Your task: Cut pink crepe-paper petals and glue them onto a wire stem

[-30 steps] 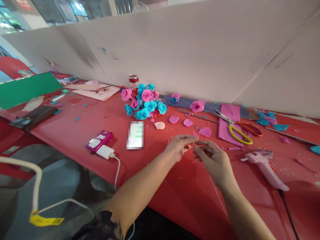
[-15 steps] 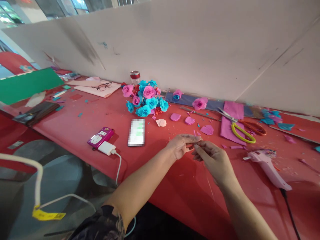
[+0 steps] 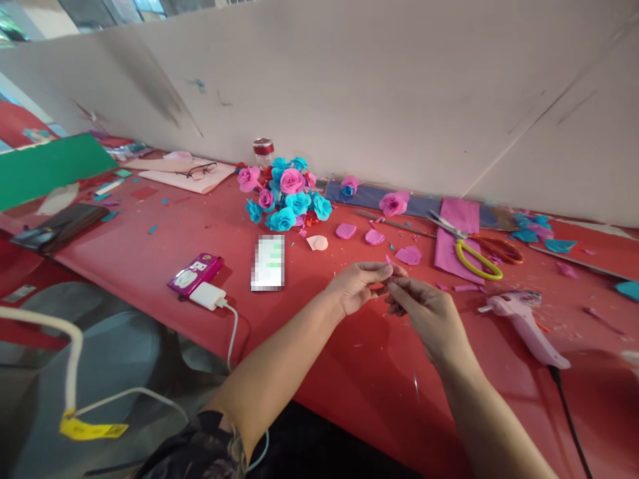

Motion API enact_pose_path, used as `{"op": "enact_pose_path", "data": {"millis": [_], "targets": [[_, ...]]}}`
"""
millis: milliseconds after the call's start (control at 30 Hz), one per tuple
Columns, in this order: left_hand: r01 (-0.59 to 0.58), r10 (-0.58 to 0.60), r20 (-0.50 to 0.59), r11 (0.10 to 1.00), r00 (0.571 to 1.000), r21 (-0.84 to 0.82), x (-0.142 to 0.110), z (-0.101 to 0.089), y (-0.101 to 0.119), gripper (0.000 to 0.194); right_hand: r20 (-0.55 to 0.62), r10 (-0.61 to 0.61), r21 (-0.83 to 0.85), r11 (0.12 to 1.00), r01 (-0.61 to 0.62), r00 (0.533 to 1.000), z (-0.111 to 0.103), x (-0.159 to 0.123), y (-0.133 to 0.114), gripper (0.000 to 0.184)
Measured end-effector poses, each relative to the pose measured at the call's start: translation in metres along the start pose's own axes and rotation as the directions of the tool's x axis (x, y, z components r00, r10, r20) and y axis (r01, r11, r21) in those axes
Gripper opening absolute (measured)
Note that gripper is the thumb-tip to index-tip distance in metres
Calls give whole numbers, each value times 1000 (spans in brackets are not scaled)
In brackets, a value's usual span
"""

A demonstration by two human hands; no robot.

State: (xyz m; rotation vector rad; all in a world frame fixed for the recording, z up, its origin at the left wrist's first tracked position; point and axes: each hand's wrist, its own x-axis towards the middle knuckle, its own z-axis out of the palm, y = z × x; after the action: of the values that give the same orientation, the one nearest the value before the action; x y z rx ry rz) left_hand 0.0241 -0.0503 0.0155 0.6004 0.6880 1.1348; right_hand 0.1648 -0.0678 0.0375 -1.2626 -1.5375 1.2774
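My left hand (image 3: 360, 287) is closed in a pinch over the red table, and a small pink tip of paper (image 3: 388, 260) sticks up at its thumb and forefinger. My right hand (image 3: 428, 311) meets it from the other side, fingers pinched together at the same spot. What lies between the right fingertips is hidden. Just beyond the hands lie a crumpled pink paper piece (image 3: 409, 255) and two rounded pink petals, one (image 3: 374, 237) nearer the hands and another (image 3: 346, 231) to its left. A thin shiny line (image 3: 416, 384) shows below the right hand.
A pink glue gun (image 3: 524, 326) with a black cord lies right. Yellow-handled scissors (image 3: 478, 259) rest on folded pink paper (image 3: 456, 226). Paper flowers (image 3: 292, 193) stand at the back, near a jar (image 3: 263, 152). A phone (image 3: 268, 263) and a magenta case (image 3: 196, 274) lie left.
The view has shifted slightly, so the table things sit a little further left. Both hands stay pinched together; the pink tip now shows more plainly above the left thumb.
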Motion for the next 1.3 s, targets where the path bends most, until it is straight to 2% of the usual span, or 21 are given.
{"op": "enact_pose_path", "data": {"millis": [100,200,267,433,500,567,667,767,867,967,1067,1133,1200,1300], "targets": [[52,-53,-119,999,992,-18,4,-3,-1,27,19,35,-26,999,-34,999,2,-1,1,26],[113,-119,-184,993,976,-41,5,-4,-1,29,12,21,-104,994,-20,1000,4,-1,3,24],[131,-136,-176,991,975,-39,4,-4,-1,31,13,14,-114,993,-12,1000,3,-1,4,22],[136,-136,-8,991,991,-16,-2,1,3,41,14,25,-18,1000,-24,1000,2,0,1,22],[121,-121,12,992,993,-27,-2,2,4,38,8,20,37,999,-20,1000,2,0,0,21],[106,-107,-8,994,994,-30,-2,2,5,35,13,16,63,998,-17,1000,3,0,0,20],[123,-125,-93,992,988,-23,1,2,3,34,55,26,44,999,-28,998,4,0,2,23],[138,-141,-182,990,973,-28,4,1,0,35,67,14,-57,998,-10,998,5,-1,6,26],[108,-112,-244,994,963,-30,4,1,-2,39,23,-23,-206,978,28,999,3,-1,7,26],[70,-72,-210,997,975,-18,2,0,-2,36,2,-37,-271,962,36,999,2,-1,6,29],[48,-48,-82,999,996,3,0,0,-1,34,2,-34,-216,976,34,999,1,1,7,30],[39,-39,-41,999,998,10,-1,0,0,34,1,-27,-178,984,27,1000,1,2,7,30],[31,-30,-65,999,997,18,-1,0,0,31,14,-31,-162,986,33,999,2,2,6,30],[14,-12,-165,1000,986,13,-1,1,2,22,36,-52,-176,983,58,998,5,1,5,28]]}}
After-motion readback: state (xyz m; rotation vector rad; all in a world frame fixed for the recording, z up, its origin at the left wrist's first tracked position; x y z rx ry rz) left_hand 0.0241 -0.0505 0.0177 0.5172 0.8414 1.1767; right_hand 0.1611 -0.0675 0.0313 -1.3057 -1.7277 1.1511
